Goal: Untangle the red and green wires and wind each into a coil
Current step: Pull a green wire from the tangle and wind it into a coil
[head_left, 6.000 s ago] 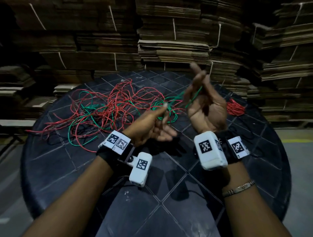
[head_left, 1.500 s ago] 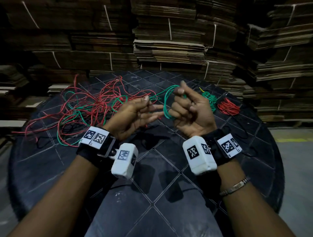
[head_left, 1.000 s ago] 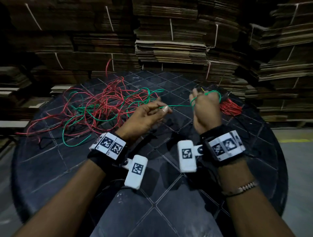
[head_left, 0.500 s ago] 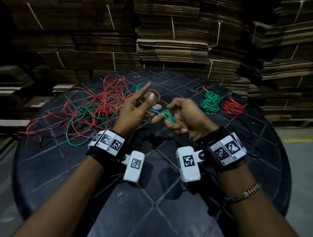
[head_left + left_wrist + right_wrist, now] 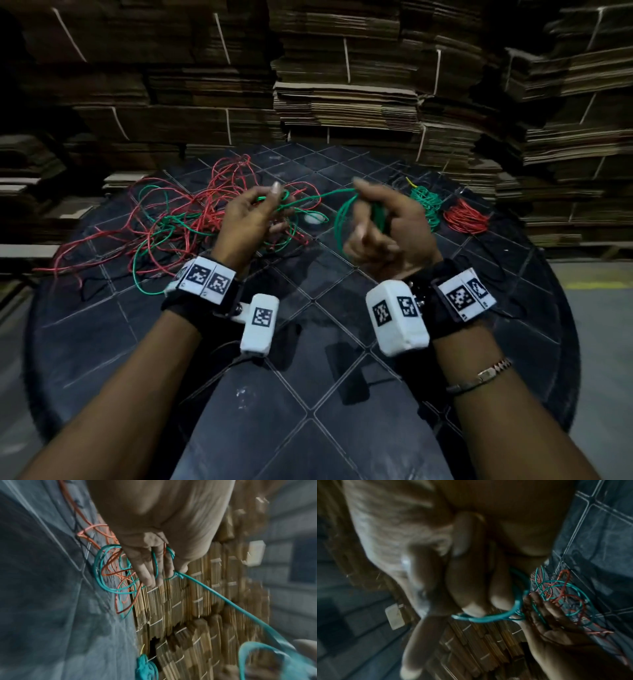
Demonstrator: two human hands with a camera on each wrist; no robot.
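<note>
A loose tangle of red and green wires (image 5: pixel 171 222) lies on the left half of the round black table (image 5: pixel 342 394). One green wire (image 5: pixel 318 198) runs taut from it between my hands. My left hand (image 5: pixel 274 200) pinches this wire between thumb and fingers, seen in the left wrist view as the green wire (image 5: pixel 223 601) leaving the fingers (image 5: pixel 150 568). My right hand (image 5: pixel 370 212) is curled, with several green loops (image 5: pixel 488 616) wound round its fingers. Both hands hover above the table's middle.
A finished green coil (image 5: pixel 424 202) and a finished red coil (image 5: pixel 466 217) lie at the table's far right. Tall stacks of flattened cardboard (image 5: pixel 342 85) stand right behind the table. The near half of the table shows bare tiles.
My hands have drawn apart and the green wire between them has pulled straight. The right hand has rolled palm-up with its green loops; the left hand's raised finger has come down onto the wire.
</note>
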